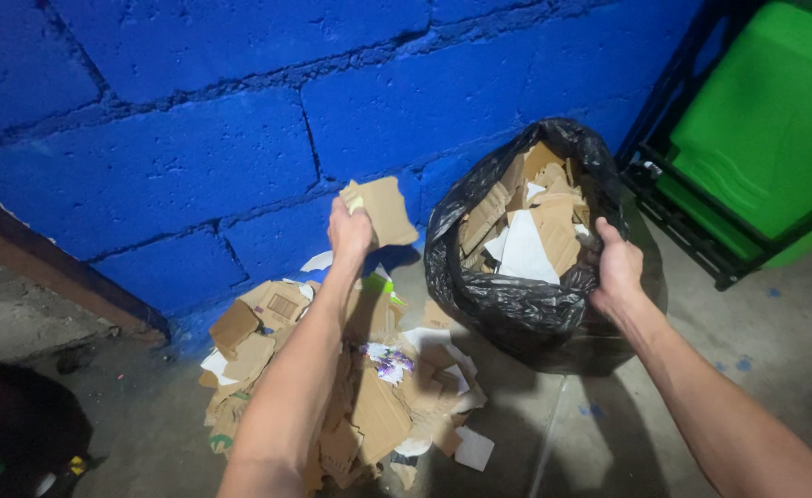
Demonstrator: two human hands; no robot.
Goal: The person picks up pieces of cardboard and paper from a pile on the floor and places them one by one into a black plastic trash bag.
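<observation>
Holding a torn piece of brown cardboard (380, 210) up in the left hand (349, 231), fingers closed around its lower edge, arm stretched forward over the pile. Lifting that piece well clear of the floor, in front of the blue block wall (194, 120) and just left of the black bin bag (516, 304). Gripping the rim of the bag with the right hand (616, 269), fingers curled shut on the black plastic and keeping the mouth pulled open. Showing inside the bag more cardboard scraps (544, 198) and a white sheet of paper (524, 251), packed close to the top. Lying on the concrete floor (609, 415) below the left arm, a loose heap of cardboard pieces (378, 406), mixed with bits of white paper and a small scrap of coloured print, touching the foot of the wall and reaching almost to the bag. Standing to the right of the bag, a green bin (775, 120) in a black frame, near but not touching the right hand. Sitting at the lower left corner, a dark object (18, 424), too dim to make out.
</observation>
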